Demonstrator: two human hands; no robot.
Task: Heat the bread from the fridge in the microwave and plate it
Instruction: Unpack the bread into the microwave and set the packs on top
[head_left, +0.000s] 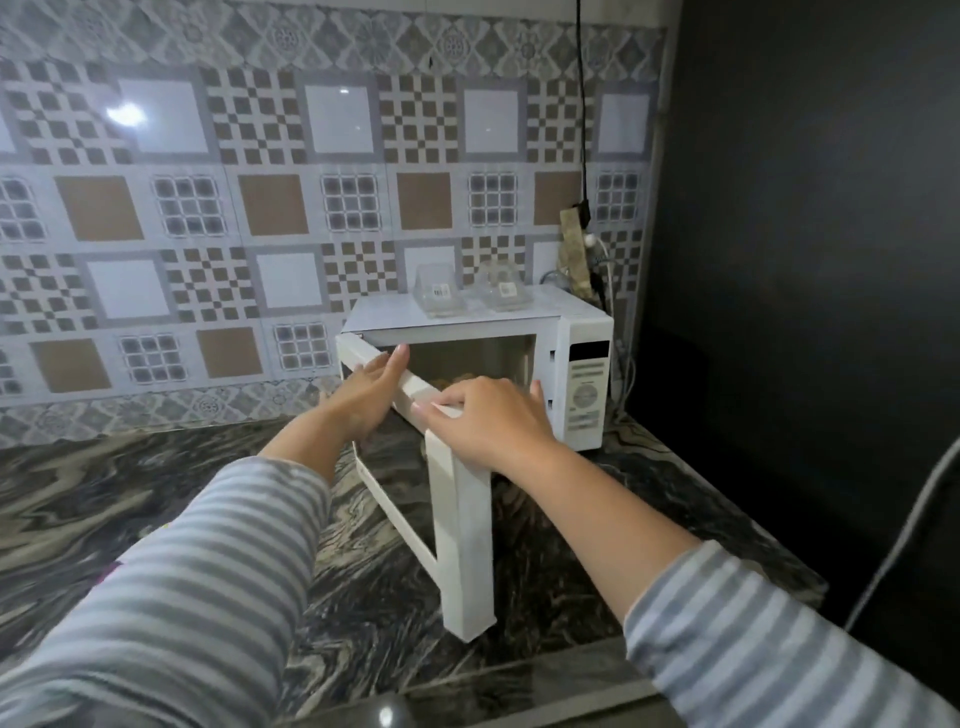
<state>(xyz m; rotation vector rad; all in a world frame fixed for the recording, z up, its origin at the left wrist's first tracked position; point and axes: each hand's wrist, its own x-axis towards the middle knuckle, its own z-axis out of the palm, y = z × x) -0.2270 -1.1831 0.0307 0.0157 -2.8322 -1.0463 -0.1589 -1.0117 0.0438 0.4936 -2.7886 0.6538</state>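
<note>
microwave (582, 332) at counter (156, 499) back-right corner, door (462, 519) swung open | bread (457, 379) inside cavity, mostly hidden | left hand (363, 395) fingers straight on door top edge | right hand (488, 421) fingers curled over door top corner

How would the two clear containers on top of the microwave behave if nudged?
The clear containers look thin and empty, so probably light and easily slid. The microwave top seems smooth, so they might skid off. Their tall shape suggests they could tip.

Two clear plastic containers (470, 291), black hanging cable (583, 104), patterned tiles (208, 182)
</note>
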